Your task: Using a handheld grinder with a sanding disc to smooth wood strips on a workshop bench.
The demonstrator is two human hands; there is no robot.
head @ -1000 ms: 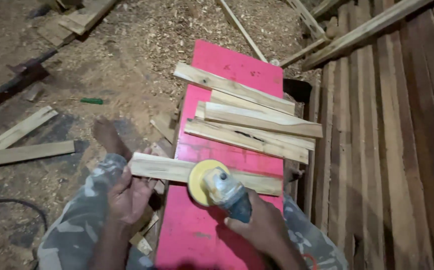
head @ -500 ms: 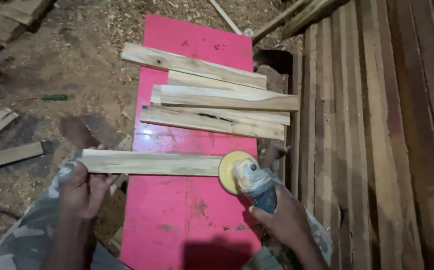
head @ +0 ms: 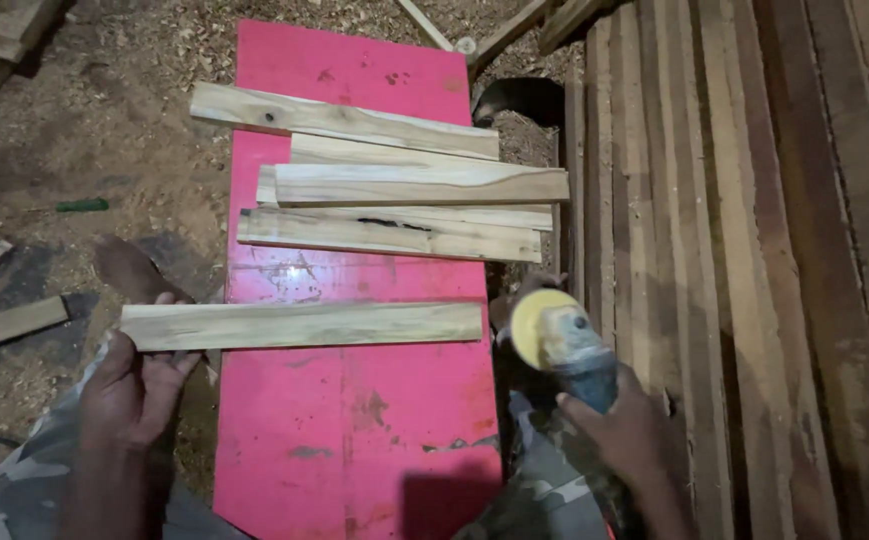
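Left hand at left edge of the pink rectangular tabletop, fingers grasping the left end of a long pale wooden strip. Strip lies flat across the tabletop, left end overhanging. Beyond it on the tabletop, a stack of similar pale wooden slats. Right of the tabletop edge, right hand, fingers clenched on a blue-bodied angle grinder with yellow sanding disc, disc just off the strip's right end. Farther right, dark long wooden planks.
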